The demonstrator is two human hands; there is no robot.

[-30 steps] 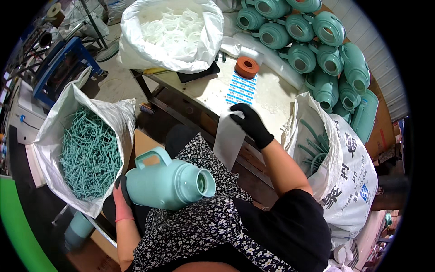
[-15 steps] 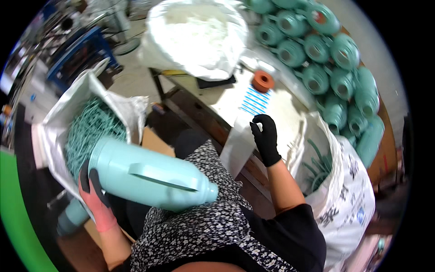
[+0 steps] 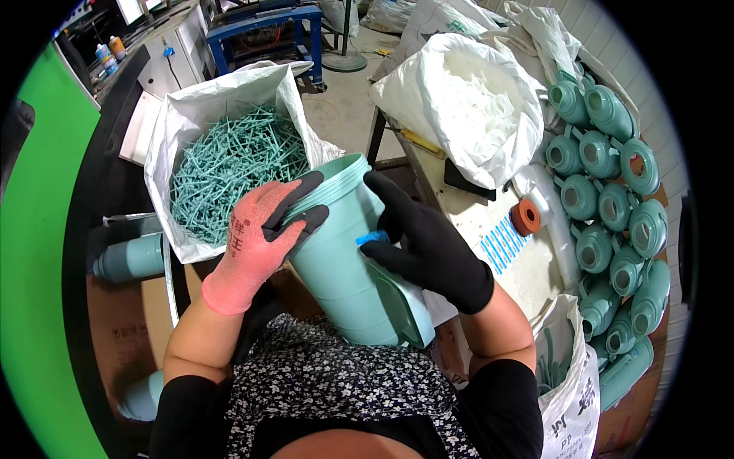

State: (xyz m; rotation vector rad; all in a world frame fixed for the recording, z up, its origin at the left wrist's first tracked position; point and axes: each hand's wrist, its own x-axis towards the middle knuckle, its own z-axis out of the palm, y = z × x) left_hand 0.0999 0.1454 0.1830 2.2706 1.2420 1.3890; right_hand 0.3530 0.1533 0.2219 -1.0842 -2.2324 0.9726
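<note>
A pale green plastic thermos casing (image 3: 332,268) leans across my lap, its wide threaded end up and its handle low on the right side. My left hand (image 3: 264,229), in a pink glove with black fingertips, grips the casing near its threaded rim. My right hand (image 3: 436,249), in a black glove, pinches a small blue strip (image 3: 372,238) between thumb and fingers, close against the casing's side. The index finger reaches up to the rim. More blue strips (image 3: 505,243) lie in a row on the white tabletop, beside an orange-brown tape roll (image 3: 525,217).
Ahead on the left stands a white sack (image 3: 172,157) full of thin green plastic sticks (image 3: 237,168). Another white sack (image 3: 436,88) holds translucent pieces. Stacked green casings (image 3: 615,206) line the right, above a sack (image 3: 573,413). Further casings (image 3: 130,258) lie at left.
The casing has swung from lying sideways to threaded end up. My right hand has come from the table to the casing with a blue strip. My left hand has moved inward and up.
</note>
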